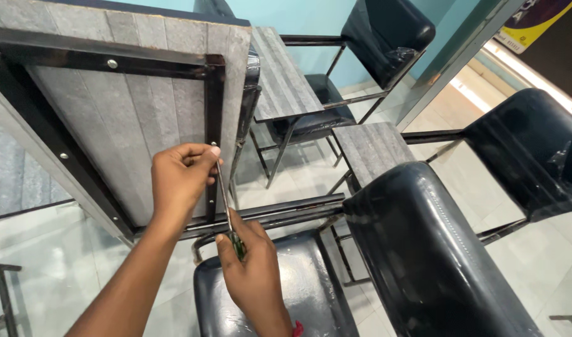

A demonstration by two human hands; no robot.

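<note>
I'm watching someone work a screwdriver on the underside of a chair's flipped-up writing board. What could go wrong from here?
1. The left hand pinches the screwdriver shaft close to the screw in the black metal frame; if the tip slips off, it may jab those fingers.
2. The right hand grips only the handle's end, so the long shaft could tilt and cam out.
3. The tilted writing board might swing under pressure.

Screwdriver handle (pixel 238 246) (perhaps green) mostly hidden

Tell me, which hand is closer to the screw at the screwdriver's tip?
Left. The left hand has its fingertips right beside the screw, steadying the screwdriver shaft near the tip. The right hand grips the green handle lower down, farther from it.
</note>
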